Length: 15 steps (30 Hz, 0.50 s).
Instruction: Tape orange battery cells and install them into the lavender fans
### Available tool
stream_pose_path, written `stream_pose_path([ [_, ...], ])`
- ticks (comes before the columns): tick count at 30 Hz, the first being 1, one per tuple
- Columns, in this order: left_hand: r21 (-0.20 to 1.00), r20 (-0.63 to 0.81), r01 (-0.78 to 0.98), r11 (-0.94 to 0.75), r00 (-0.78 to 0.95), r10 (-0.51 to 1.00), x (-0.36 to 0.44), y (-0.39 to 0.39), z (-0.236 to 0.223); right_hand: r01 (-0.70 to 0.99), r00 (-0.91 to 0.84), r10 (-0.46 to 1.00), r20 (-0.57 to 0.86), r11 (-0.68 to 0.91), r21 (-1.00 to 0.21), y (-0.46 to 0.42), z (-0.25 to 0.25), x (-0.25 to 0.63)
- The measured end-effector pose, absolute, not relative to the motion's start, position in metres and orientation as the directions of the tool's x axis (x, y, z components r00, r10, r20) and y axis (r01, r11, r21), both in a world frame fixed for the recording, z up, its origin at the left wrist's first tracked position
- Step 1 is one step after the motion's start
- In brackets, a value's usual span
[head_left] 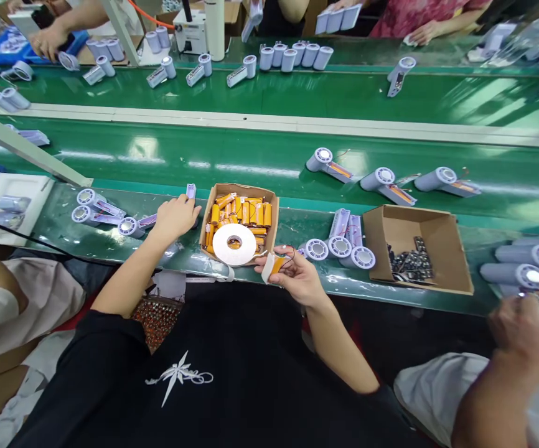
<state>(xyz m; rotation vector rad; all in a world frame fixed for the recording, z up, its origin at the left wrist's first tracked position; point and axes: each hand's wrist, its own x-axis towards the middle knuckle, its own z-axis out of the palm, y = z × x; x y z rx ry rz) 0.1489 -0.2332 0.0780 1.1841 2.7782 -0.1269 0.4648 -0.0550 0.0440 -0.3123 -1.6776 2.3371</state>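
Note:
My left hand (pixel 178 218) is closed over a lavender fan housing (pixel 191 190); only its handle end shows past the fingers. In my right hand (pixel 301 279) is an orange battery (pixel 277 264) with thin wires and a white strip of tape (pixel 266 269) on one side. Between the two hands stands a cardboard box (pixel 205 214) filled with similar batteries. A roll of white tape (pixel 223 246) lies on top of them at the near edge. Several lavender housings (pixel 93 215) lie left of my left hand, and more housings (pixel 339 246) lie right of my right hand.
Another cardboard box (pixel 451 249) holds small dark circuit boards. Beyond the bench, a green conveyor (pixel 251 149) carries housings with batteries inside. A slanted metal post (pixel 31 146) crosses at left. Co-workers' hands work across the line, and a co-worker's hand (pixel 526 330) is at right.

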Motion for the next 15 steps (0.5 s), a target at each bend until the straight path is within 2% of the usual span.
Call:
stream_pose_path([
  [4, -0.17, -0.289, 0.674, 0.719, -0.732, 0.617, 0.151, -0.228, 0.09, -0.09, -0.938, 0.346, -0.018, -0.293, -0.952, -0.055, 0.037, 0.473],
  [7, -0.226, -0.386, 0.653, 0.723, -0.742, 0.548, 0.148, -0.231, 0.091, -0.127, -0.925, 0.38, 0.002, -0.304, -0.944, -0.055, 0.026, 0.483],
  [12, -0.165, -0.474, 0.779, 0.605, -0.601, 0.644, 0.097, -0.207, 0.091, -0.161, -0.883, 0.47, 0.01, -0.28, -0.946, -0.043, 0.018, 0.481],
  [15, -0.089, -0.459, 0.867, 0.49, -0.472, 0.752, 0.054, -0.161, 0.087, -0.229, -0.815, 0.572, 0.091, -0.174, -0.958, -0.028, 0.028, 0.459],
])
